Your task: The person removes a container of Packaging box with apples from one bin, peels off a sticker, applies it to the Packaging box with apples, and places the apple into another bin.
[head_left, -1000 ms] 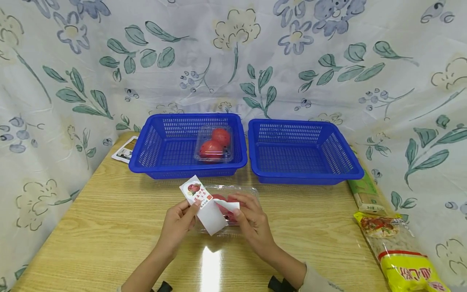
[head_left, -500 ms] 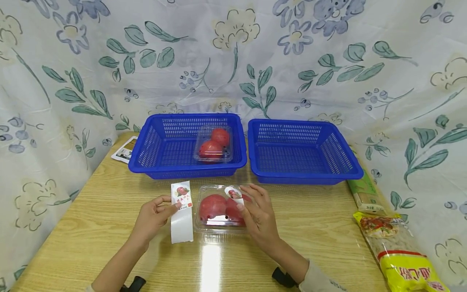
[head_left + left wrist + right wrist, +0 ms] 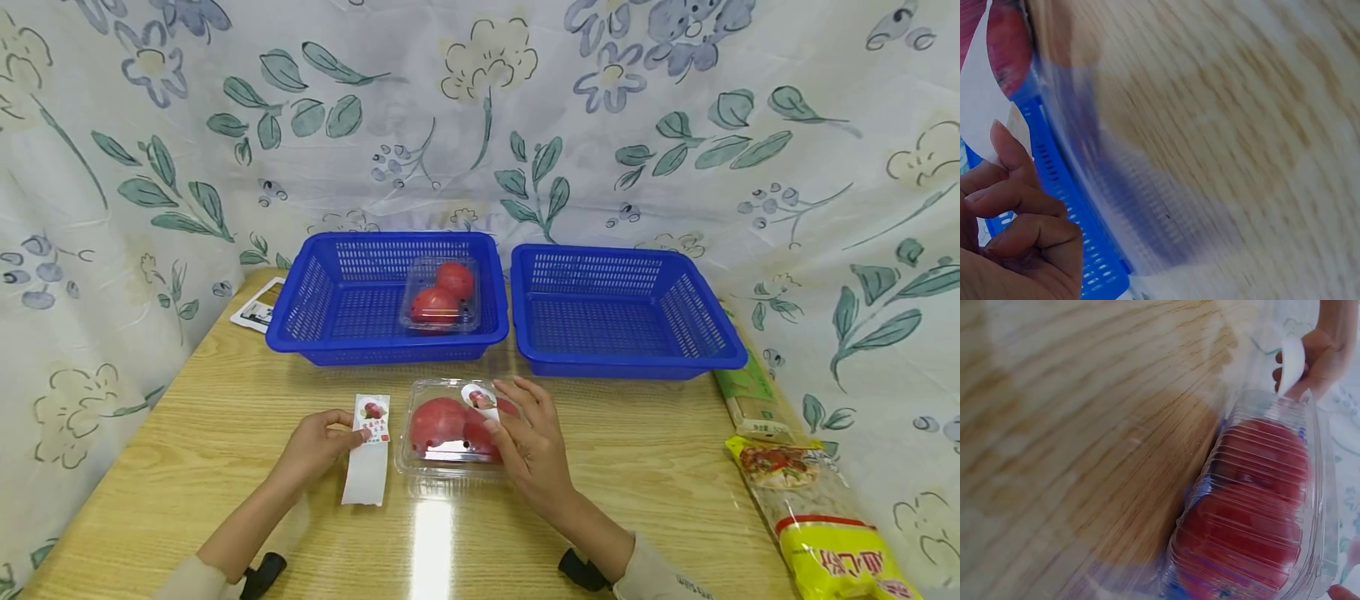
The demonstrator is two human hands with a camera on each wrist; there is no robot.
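A clear plastic clamshell box (image 3: 411,468) with two red round fruits (image 3: 437,423) inside sits on the wooden table in front of me. Left of it, my left hand (image 3: 318,443) pinches a white label strip (image 3: 364,477) printed with a fruit picture; the strip hangs toward me. My right hand (image 3: 536,442) is over the box's right end, with an oval fruit sticker (image 3: 478,396) between thumb and fingers, overlapping the lid. Seen from the right wrist, the box's ribbed side (image 3: 1244,506) fills the lower right and the left hand (image 3: 1321,353) appears beyond it.
Behind the box stand two blue baskets side by side. The left basket (image 3: 386,354) holds another clear box (image 3: 420,325) of red fruits; the right one is a second blue basket (image 3: 630,367). Food packets (image 3: 825,517) lie along the right edge, and a white card (image 3: 258,308) lies back left.
The oval sticker has come off the strip into my right hand, which stays over the lid. My left hand has moved left and lower with the strip, uncovering the box.
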